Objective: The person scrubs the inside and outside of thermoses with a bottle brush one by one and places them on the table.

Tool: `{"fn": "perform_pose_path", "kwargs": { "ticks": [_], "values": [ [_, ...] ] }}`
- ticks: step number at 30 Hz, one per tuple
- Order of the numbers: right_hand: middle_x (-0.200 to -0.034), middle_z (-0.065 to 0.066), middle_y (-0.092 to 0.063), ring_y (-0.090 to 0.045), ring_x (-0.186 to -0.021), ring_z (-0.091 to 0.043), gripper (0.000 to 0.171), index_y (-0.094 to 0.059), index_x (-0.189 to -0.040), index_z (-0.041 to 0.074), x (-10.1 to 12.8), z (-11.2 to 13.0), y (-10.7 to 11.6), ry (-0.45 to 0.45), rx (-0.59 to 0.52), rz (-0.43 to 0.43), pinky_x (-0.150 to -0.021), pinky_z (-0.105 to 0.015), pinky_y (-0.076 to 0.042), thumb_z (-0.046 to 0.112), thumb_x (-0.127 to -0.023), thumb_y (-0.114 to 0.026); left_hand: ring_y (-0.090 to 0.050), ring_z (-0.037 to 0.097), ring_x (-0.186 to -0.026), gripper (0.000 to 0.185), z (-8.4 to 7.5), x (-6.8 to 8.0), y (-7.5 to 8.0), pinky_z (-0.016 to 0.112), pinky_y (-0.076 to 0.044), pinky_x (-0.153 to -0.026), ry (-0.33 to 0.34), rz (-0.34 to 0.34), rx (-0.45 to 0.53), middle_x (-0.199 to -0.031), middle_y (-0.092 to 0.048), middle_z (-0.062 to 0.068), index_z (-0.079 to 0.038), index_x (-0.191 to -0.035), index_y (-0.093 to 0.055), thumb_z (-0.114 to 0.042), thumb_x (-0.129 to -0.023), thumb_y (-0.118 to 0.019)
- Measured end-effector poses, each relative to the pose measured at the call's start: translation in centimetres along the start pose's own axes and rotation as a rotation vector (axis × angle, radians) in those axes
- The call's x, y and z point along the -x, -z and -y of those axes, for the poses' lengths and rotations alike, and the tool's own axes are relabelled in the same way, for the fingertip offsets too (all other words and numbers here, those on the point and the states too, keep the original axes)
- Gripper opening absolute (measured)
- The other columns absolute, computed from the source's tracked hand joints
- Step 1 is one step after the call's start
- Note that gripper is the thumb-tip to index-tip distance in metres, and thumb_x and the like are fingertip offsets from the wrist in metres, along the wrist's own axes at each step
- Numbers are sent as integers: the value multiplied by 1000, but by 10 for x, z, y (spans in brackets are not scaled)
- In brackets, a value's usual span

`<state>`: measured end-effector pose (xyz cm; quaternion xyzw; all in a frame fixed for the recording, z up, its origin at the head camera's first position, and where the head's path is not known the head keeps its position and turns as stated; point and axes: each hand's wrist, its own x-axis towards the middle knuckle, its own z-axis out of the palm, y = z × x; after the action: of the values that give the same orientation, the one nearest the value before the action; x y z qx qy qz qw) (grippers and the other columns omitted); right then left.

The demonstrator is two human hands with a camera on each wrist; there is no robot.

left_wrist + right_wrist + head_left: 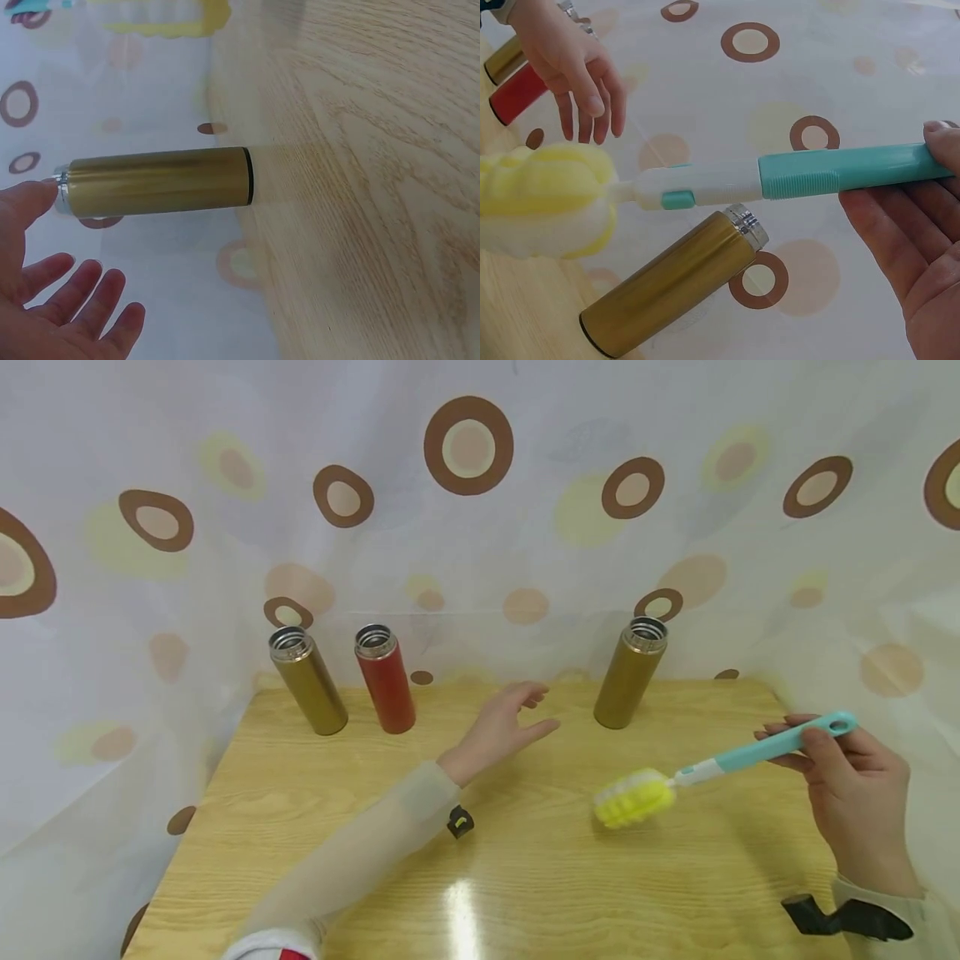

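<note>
R hand [861,797] pinching bumpy sponge brush [720,765], L hand [497,732] empty, loosely spread, cyl. flasks [388,687]

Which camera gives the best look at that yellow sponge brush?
The head view: the brush fits inside the frame, sponge and handle together. The right wrist view shows it larger but cuts the sponge off; the left wrist view catches only parts along its top edge.

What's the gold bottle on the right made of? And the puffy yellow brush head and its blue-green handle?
Gold bottle: probably metal with a satin gold coat, since its bare neck shines silver.
Brush head: likely soft sponge, dull and lumpy with no bristles showing.
Handle: looks like smooth plastic, slightly shiny, with neat ridges; part could be rubbery.
</note>
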<state>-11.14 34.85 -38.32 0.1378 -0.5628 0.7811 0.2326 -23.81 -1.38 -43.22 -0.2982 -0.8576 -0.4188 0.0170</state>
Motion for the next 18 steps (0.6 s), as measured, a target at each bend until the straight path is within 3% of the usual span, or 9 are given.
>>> {"fn": "perform_pose_path", "kwargs": {
  "ticks": [7, 13, 18],
  "values": [
    [-107, -26, -75, -76, -97, -34, 25, -54, -119, -32, 2, 5, 10, 23, -129, 58, -82, -39, -62, -21, -102, -39, -62, 25, -122, 56, -5, -20, -14, 39, -51, -104, 16, 11, 28, -137, -63, 12, -8, -146, -56, -34, -100, -72],
    [-107, -24, -75, -76, -97, -33, 25, -55, -120, -31, 5, 9, 13, 29, -95, 29, -81, -39, -62, -19, -103, -41, -62, 23, -122, 56, -9, -40, -24, 35, -52, -103, 39, 11, 54, -136, -63, 10, -10, -147, -55, -35, -100, -72],
    [-109, -25, -75, -76, -100, -34, 26, -54, -121, -31, 9, 10, 15, 30, -114, 54, -84, -39, -62, -19, -103, -40, -63, 24, -120, 54, -8, -56, -34, 34, -53, -101, 56, -13, 72, -136, -64, 10, -10, -145, -56, -34, -99, -74]
  ]
}}
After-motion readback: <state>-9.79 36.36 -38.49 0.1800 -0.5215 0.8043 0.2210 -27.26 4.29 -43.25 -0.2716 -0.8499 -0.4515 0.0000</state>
